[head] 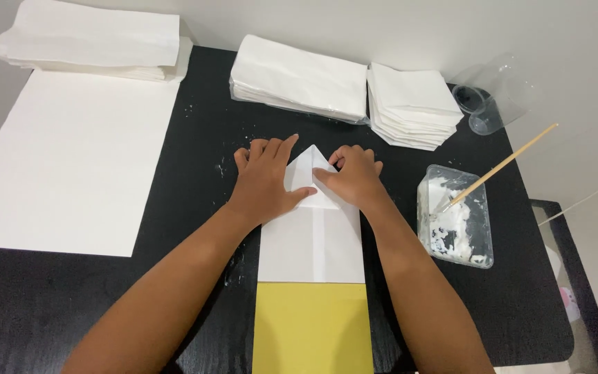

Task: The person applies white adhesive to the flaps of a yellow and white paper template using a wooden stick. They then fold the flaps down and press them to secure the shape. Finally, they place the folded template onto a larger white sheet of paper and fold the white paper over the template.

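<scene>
two bare hands press a folded point into a white paper strip on a black table.

the left hand (266,181) lies flat with fingers spread, gripping nothing, and the right hand (356,176) curls its fingertips onto the paper strip (311,242), whose peak sits between them; a yellow sheet (313,329) lies below it at the near edge. toward the far edge sit a bagged paper stack (299,79) and a square paper stack (413,104). at the right edge, a glue tub (455,225) holds a brush (503,166), beside a clear cup (493,97). a large white sheet (70,159) covers the left side; bare table (195,180) lies between.
</scene>
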